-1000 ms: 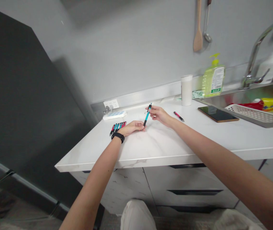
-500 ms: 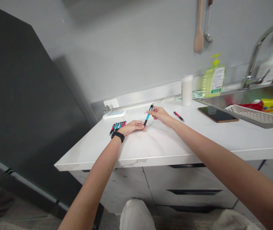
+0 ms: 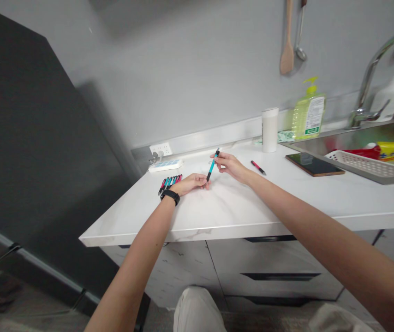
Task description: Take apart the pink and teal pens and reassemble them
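- Far left it's a big dark cabinet (image 3: 38, 138), then a wall socket (image 3: 163, 149) with a white power strip (image 3: 165, 166) just below it on the counter (image 3: 245, 203).
- Next, a row of pens (image 3: 168, 183), blue and pinkish-red with black ends, lying side by side near the left wrist, which has a black wristband (image 3: 170, 197).
- Left hand (image 3: 190, 184): fingertips pinched on the lower end of the blue pen (image 3: 212, 165).
- The pen's between both hands, tilted, top leaning right. Compared with half a second ago, the top has swung a touch left and it's slightly more upright. Reads to me as a small grip tweak: it's being handled, not set down.
- Right hand (image 3: 230, 167): fingers curled around the upper part of the same pen. Those fingertips reached further past it half a second back.
- Right of that, a lone red pen (image 3: 258, 167) on the counter, then a white cup (image 3: 269, 131) further back.
- Soap bottle (image 3: 299, 120) has a white label with a green strip, but the print's too small to read.
- Phone (image 3: 314, 165) lies flat near the sink (image 3: 387, 180), dark screen, no logo I can make out.
- Yellow packet (image 3: 391, 150) in there has lettering, too blurry for a brand.
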Demonstrator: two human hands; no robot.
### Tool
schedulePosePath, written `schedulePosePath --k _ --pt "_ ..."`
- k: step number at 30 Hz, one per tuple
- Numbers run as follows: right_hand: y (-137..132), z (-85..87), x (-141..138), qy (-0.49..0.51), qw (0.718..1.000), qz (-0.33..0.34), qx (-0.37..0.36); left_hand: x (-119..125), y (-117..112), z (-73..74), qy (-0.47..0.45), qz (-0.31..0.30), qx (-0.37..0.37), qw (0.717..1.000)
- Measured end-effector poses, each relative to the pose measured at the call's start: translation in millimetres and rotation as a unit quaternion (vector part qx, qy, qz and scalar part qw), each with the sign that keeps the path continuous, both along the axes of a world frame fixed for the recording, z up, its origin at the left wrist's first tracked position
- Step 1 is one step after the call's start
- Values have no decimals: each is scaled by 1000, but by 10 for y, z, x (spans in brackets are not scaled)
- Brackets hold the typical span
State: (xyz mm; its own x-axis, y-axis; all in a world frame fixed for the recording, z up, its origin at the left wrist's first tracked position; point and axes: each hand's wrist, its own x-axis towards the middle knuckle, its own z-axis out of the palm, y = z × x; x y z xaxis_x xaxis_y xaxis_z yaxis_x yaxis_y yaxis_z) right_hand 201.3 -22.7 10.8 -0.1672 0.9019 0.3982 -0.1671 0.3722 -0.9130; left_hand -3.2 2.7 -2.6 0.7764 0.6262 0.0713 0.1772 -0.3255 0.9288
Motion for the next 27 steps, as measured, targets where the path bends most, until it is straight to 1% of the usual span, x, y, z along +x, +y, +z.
schedulePosePath --k 1,3,5,8,13,14,16,19,21,24,27 --pt "0 2 6 -1 1000 4 8 -2 8 -4 0 -1 1 1000" --pt "-3 10 18 -19 1000 -16 14 -5 14 -6 4 -3 2 1000" --pt "-7 16 25 -36 999 -38 8 -6 2 -2 6 -2 0 1000" --pt "-5 12 27 -44 998 -43 1 -6 -32 9 7 7 1 1000" --pt "-8 5 33 -23 998 -56 -36 -1 -46 16 21 13 20 999" --pt "-16 9 37 -12 998 -52 -45 0 -38 14 20 11 24 999" --pt "-41 23 44 14 998 -22 -51 -2 -19 7 13 4 26 1000" --pt "-79 43 53 42 998 39 -30 -11 10 -10 5 -3 20 1000" --pt "-97 49 59 48 997 63 -16 -20 27 -23 1 -3 15 1000" --pt "-113 51 75 53 995 86 -12 -30 51 -40 -12 -4 -5 1000" --pt "-126 56 91 64 994 91 -11 -32 69 -53 -21 -10 -27 999"
